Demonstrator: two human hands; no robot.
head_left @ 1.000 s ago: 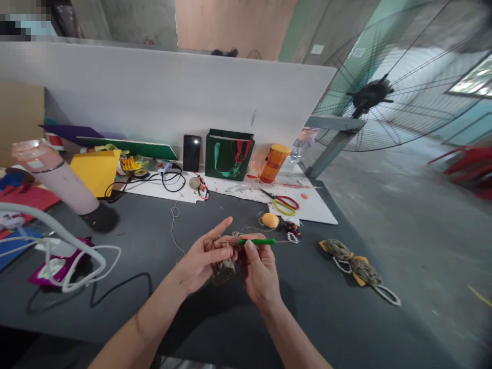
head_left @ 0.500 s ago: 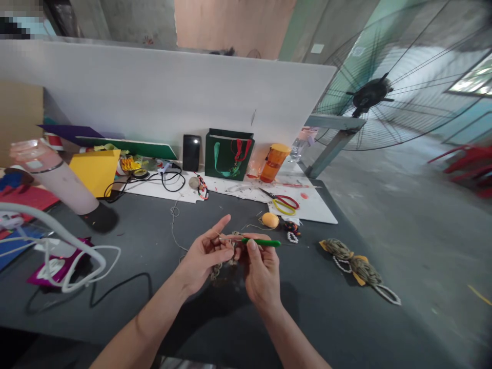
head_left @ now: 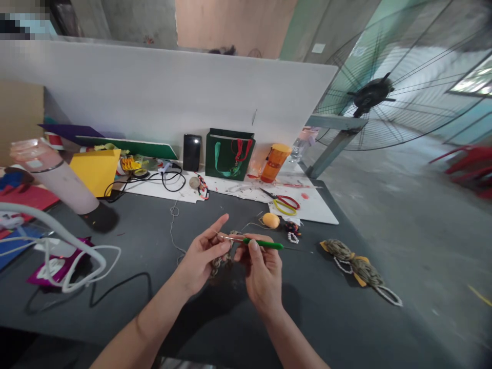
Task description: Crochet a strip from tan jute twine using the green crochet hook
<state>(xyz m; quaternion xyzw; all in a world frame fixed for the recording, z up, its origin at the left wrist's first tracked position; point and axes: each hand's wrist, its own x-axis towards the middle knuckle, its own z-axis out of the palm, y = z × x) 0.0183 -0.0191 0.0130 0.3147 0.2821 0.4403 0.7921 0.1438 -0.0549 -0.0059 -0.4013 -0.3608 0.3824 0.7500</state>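
A green-handled crochet hook (head_left: 263, 243) is pinched in my right hand (head_left: 263, 271), its metal shaft pointing left toward my other hand. My left hand (head_left: 202, 259) grips a small piece of grey-brown crochet work (head_left: 218, 266) between thumb and fingers, with the index finger raised. The hook's tip meets the yarn beside my left fingers; the exact stitch is too small to make out. Grey yarn (head_left: 173, 230) trails over the dark table to the left of my hands. Just beyond them lie a yellow-orange egg-shaped object (head_left: 270, 220) and a small dark beaded piece (head_left: 292, 228).
Red-and-yellow-handled scissors (head_left: 282, 201) lie on white board. Behind stand a phone (head_left: 191, 152), a green gift bag (head_left: 229, 155) and an orange bottle (head_left: 275, 163). A pink tumbler (head_left: 57, 177) and white cable (head_left: 90, 251) are at left; a grey yarn bundle (head_left: 359, 266) lies right.
The hook has shifted slightly to the right along with my right hand, and more of its metal shaft shows. My left hand stays nearly in place, its fingers moved a little.
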